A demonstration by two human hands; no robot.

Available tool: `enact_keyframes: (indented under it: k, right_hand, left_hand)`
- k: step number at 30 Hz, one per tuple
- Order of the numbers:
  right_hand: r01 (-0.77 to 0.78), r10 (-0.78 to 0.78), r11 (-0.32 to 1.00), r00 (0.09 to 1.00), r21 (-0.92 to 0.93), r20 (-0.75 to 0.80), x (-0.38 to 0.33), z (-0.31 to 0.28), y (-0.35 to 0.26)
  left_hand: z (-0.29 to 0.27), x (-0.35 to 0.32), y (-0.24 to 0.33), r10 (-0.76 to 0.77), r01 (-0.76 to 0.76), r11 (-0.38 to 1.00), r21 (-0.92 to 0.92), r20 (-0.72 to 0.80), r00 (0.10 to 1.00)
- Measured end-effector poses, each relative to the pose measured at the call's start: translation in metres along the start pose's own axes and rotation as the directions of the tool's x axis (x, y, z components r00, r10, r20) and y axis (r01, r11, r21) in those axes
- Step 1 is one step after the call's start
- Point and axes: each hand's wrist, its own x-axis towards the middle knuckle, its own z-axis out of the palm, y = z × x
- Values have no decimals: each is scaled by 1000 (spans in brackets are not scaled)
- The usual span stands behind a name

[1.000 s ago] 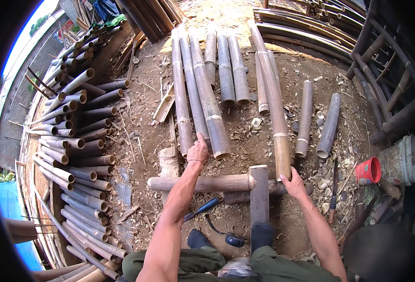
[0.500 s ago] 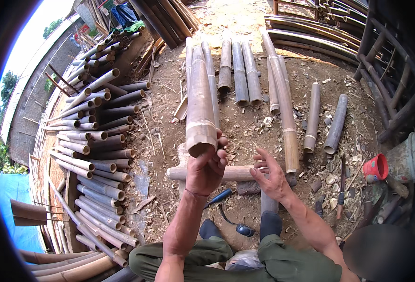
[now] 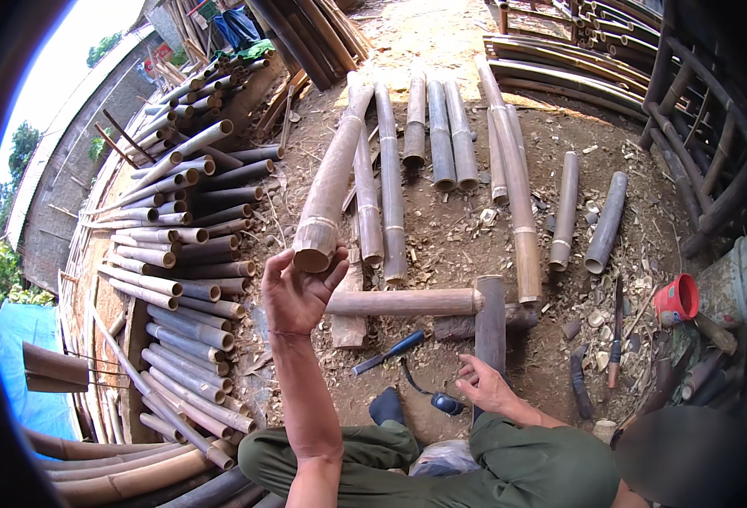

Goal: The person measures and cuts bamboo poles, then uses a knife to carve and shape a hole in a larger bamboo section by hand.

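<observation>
My left hand point(image 3: 299, 295) is cupped palm up around the near, open end of a long brownish bamboo pole point(image 3: 333, 190). Its thumb and fingers spread to either side of the rim, and the fingertips are partly hidden behind it. The pole slants away from me, its far end over other poles. My right hand point(image 3: 485, 383) hovers empty by my right knee, fingers loosely bent and apart. Between the hands lies a crosswise bamboo piece point(image 3: 399, 302), its right end meeting a dark bamboo length point(image 3: 490, 326). A dark-handled tool point(image 3: 390, 351) rests on the ground below.
Several bamboo poles point(image 3: 392, 186) lie ahead on the chip-strewn dirt. A large stack of cut bamboo point(image 3: 191, 326) stands at left. On the right are a long blade point(image 3: 617, 330), a red bucket point(image 3: 677, 298) and a grey pail point(image 3: 733, 284). A black corded object point(image 3: 447, 404) lies near my feet.
My left hand and the near end of the bamboo pole have moved left, uncovering poles behind. My right hand has dropped back from the crosswise piece toward my knee.
</observation>
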Motion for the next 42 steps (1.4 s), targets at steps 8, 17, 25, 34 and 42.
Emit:
enact_keyframes:
  k: [8, 17, 25, 34, 42]
  right_hand:
    - [-104, 111, 990, 991, 98, -71, -17, 12, 43]
    - [-200, 234, 909, 971, 365, -52, -10, -3, 39]
    - [-235, 269, 876, 963, 421, -24, -4, -4, 41]
    - [-261, 285, 851, 958, 456, 16, -3, -7, 46]
    - [-245, 273, 855, 962, 457, 6, -3, -10, 45]
  left_hand:
    - [-65, 45, -124, -498, 490, 867, -89, -147, 855]
    - [-100, 118, -176, 193, 323, 154, 934, -349, 917]
    - [-167, 183, -166, 503, 544, -159, 824, -407, 763]
    - [-244, 204, -123, 280, 459, 93, 884, -465, 840]
    - [-140, 123, -93, -386, 382, 922, -63, -77, 919]
